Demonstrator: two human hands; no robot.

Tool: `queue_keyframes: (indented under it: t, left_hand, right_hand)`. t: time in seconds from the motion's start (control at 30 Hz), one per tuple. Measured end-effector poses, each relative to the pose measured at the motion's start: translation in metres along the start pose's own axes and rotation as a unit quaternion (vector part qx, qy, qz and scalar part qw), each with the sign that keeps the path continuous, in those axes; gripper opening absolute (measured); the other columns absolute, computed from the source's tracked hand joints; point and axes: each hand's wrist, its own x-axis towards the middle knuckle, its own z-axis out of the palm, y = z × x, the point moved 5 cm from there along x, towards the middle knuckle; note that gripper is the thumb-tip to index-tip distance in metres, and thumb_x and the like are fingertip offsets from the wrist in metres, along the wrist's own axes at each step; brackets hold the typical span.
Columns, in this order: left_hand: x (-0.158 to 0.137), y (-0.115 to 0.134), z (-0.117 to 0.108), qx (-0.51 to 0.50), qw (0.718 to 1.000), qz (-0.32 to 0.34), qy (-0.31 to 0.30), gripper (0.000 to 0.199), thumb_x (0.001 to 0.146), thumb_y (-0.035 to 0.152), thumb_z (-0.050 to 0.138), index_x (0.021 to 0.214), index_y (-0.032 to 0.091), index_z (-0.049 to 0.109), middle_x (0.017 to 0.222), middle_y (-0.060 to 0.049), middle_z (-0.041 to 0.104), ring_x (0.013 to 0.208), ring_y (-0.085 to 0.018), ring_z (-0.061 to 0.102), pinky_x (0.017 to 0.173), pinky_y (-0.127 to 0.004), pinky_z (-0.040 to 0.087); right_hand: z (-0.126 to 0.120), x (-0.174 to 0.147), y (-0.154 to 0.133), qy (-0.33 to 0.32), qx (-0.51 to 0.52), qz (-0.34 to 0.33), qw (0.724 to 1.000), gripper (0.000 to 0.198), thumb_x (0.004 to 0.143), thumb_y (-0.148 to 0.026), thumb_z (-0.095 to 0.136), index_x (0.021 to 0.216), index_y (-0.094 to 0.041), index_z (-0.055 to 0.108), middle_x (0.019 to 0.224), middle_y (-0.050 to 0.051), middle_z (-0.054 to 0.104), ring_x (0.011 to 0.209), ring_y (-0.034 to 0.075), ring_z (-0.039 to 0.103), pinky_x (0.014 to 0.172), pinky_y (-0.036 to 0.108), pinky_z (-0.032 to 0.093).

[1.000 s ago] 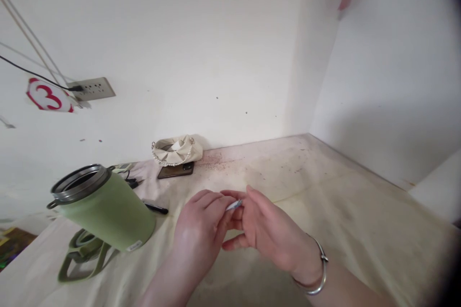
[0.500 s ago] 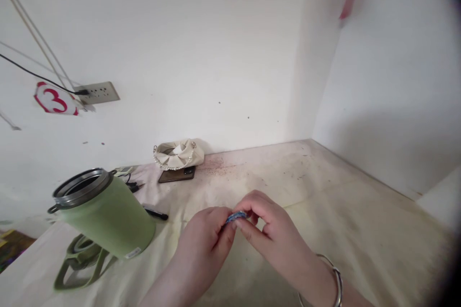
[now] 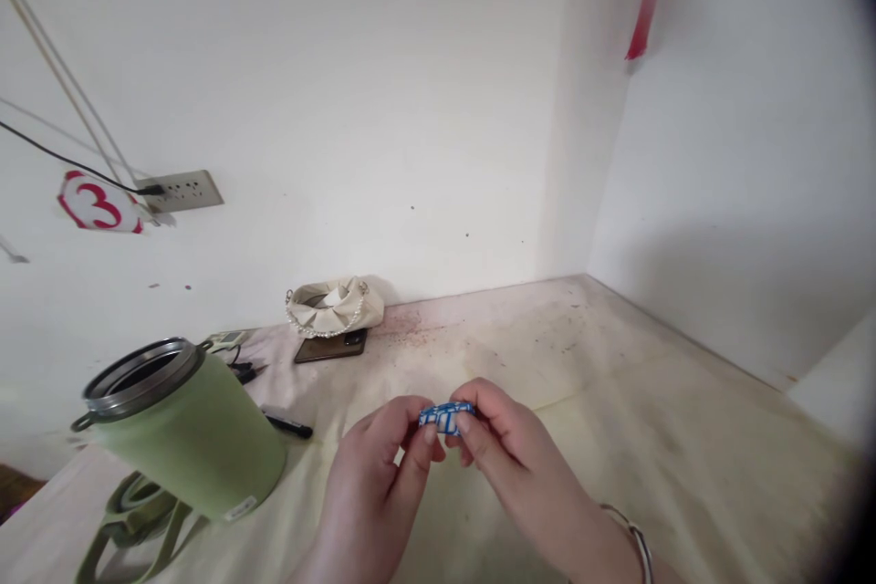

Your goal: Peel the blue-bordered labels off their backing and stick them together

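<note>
Between my two hands is a small, flat blue-and-white patterned piece. Its kind is not clear, and its ends are partly covered by fingers. The thumb and fingers of my left hand pinch its left end. At the right end, my right hand pinches it the same way, thumb on the near face. Both hands hold it just above the cloth-covered table. To the left of my left hand stands an open green jug with a steel rim.
A green lid with a handle lies beside the jug. Behind it are a black marker and some dark small items. A cream pearl-strapped bag sits by the wall with a phone before it. A socket is on the wall.
The patterned piece has turned so that more of its blue-and-white face shows, and my hands have spread slightly apart along it. The whole view has shifted a little.
</note>
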Motion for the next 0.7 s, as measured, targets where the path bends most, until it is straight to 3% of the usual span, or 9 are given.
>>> queue_keyframes:
  t: [0.13, 0.3, 0.43, 0.53, 0.6, 0.7]
  left_hand:
    - [-0.002, -0.001, 0.006, 0.015, 1.000, 0.004, -0.008, 0.014, 0.090, 0.028, 0.041, 0.089, 0.023, 0.054, 0.076, 0.000, 0.065, 0.069, -0.015, 0.062, 0.061, -0.025, 0.046]
    - [-0.003, -0.004, 0.010, 0.053, 0.999, -0.001, -0.010, 0.010, 0.089, 0.025, 0.042, 0.087, 0.023, 0.052, 0.077, 0.001, 0.065, 0.071, -0.015, 0.061, 0.060, -0.026, 0.045]
    - [-0.004, -0.004, 0.005, 0.040, 0.999, 0.023, 0.016, 0.006, 0.086, 0.024, 0.049, 0.088, 0.024, 0.054, 0.074, 0.001, 0.063, 0.067, -0.014, 0.059, 0.056, -0.024, 0.045]
    - [-0.005, -0.003, -0.001, -0.019, 0.998, 0.050, 0.037, 0.039, 0.079, 0.026, 0.060, 0.116, 0.027, 0.048, 0.090, -0.002, 0.062, 0.077, -0.016, 0.059, 0.060, -0.025, 0.049]
    - [-0.005, -0.002, -0.002, -0.068, 0.995, 0.071, 0.020, 0.051, 0.076, 0.028, 0.064, 0.124, 0.028, 0.044, 0.097, -0.004, 0.060, 0.084, -0.018, 0.058, 0.068, -0.028, 0.051]
    - [-0.003, 0.003, 0.000, -0.123, 0.989, 0.086, -0.010, 0.036, 0.077, 0.029, 0.063, 0.112, 0.027, 0.055, 0.095, -0.004, 0.057, 0.082, -0.017, 0.057, 0.072, -0.030, 0.050]
  right_hand:
    - [0.004, -0.003, -0.005, 0.000, -0.045, -0.023, 0.999, 0.018, 0.094, -0.035, 0.035, 0.087, -0.022, 0.046, 0.073, -0.001, 0.054, 0.068, 0.013, 0.051, 0.062, 0.026, 0.039]
    - [0.005, -0.004, -0.004, -0.005, -0.061, -0.015, 0.998, 0.016, 0.093, -0.033, 0.039, 0.084, -0.021, 0.046, 0.073, -0.001, 0.055, 0.065, 0.013, 0.049, 0.059, 0.026, 0.037]
    - [0.006, -0.002, 0.001, -0.043, 0.062, 0.033, 0.997, 0.018, 0.091, -0.034, 0.043, 0.083, -0.019, 0.048, 0.069, -0.002, 0.052, 0.061, 0.011, 0.046, 0.057, 0.025, 0.037]
    - [0.010, -0.002, 0.005, -0.083, 0.209, 0.091, 0.970, 0.016, 0.089, -0.032, 0.047, 0.083, -0.018, 0.049, 0.062, -0.004, 0.048, 0.054, 0.008, 0.041, 0.053, 0.023, 0.032]
    - [0.012, -0.003, 0.006, -0.107, 0.289, 0.123, 0.943, 0.015, 0.087, -0.031, 0.050, 0.081, -0.017, 0.050, 0.057, -0.005, 0.044, 0.049, 0.006, 0.036, 0.049, 0.021, 0.027]
    - [0.016, -0.005, 0.006, -0.145, 0.357, 0.153, 0.910, 0.016, 0.084, -0.032, 0.054, 0.084, -0.017, 0.053, 0.053, -0.007, 0.038, 0.046, 0.005, 0.030, 0.045, 0.020, 0.021]
